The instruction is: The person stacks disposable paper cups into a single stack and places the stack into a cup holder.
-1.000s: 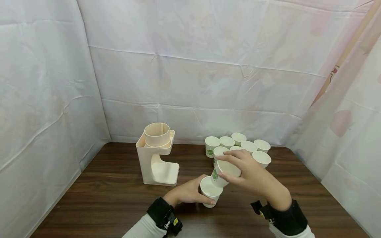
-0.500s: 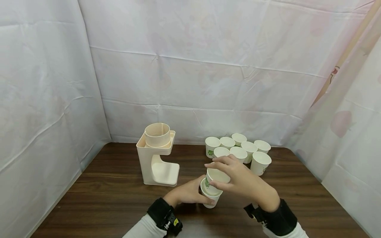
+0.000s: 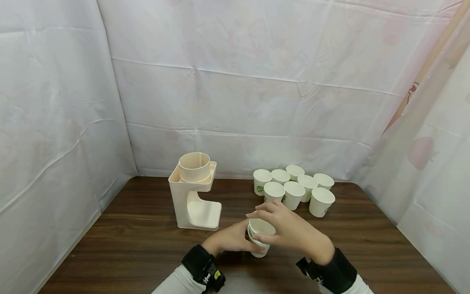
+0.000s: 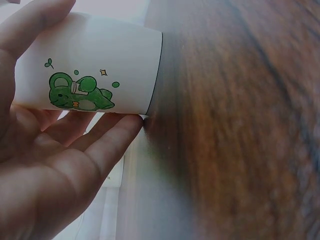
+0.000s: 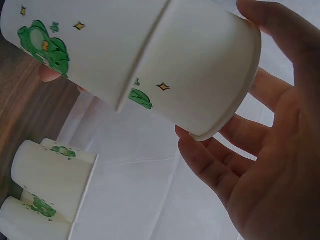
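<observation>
Left hand (image 3: 231, 238) grips the lower cup (image 4: 107, 45); right hand (image 3: 287, 227) pinches the upper cup (image 5: 200, 62) (partly nested inside) near its rim.

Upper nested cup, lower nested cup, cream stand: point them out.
Upper nested cup (image 5: 195, 62): right wrist view, outer wall.
Lower nested cup (image 4: 95, 55): left wrist view, printed side wall.
Cream stand (image 3: 181, 203): head view, upright column.

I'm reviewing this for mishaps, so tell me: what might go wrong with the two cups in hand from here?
The upper cup is only partly inside the lower cup, so it might jam if pushed in crooked. The left hand grips the lower cup's side, which could dent if squeezed. The right hand holds the upper cup near its rim; a slip might let it tip.
</observation>
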Motion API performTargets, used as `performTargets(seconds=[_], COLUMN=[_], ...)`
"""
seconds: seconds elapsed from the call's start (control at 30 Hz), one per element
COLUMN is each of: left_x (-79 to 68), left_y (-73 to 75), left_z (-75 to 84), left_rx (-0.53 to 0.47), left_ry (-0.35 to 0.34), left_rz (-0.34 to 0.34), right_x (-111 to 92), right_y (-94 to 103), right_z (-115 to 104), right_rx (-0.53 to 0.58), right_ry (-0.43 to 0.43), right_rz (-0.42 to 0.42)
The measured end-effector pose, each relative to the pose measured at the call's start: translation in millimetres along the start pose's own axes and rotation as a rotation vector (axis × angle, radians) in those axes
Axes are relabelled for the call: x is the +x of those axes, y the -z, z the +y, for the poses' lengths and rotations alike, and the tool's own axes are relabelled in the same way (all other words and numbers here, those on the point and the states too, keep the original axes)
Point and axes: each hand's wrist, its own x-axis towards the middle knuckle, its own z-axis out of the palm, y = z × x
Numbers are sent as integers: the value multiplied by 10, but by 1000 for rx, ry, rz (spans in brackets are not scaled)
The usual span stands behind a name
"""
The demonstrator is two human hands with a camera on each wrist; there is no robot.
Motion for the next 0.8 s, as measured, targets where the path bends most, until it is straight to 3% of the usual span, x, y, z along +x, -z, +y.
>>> performTargets(seconds=[0.4, 0.8], left_x=[-24, -53], left_y=[7, 7], left_z=[34, 66], left_rx=[31, 29], left_ry=[21, 62], left_rz=[3, 37], right_x=[-23, -26], right_y=[-113, -188], right_z=[41, 76], right_rx=[10, 21], right_ry=[-57, -36], right_rz=[-89, -88])
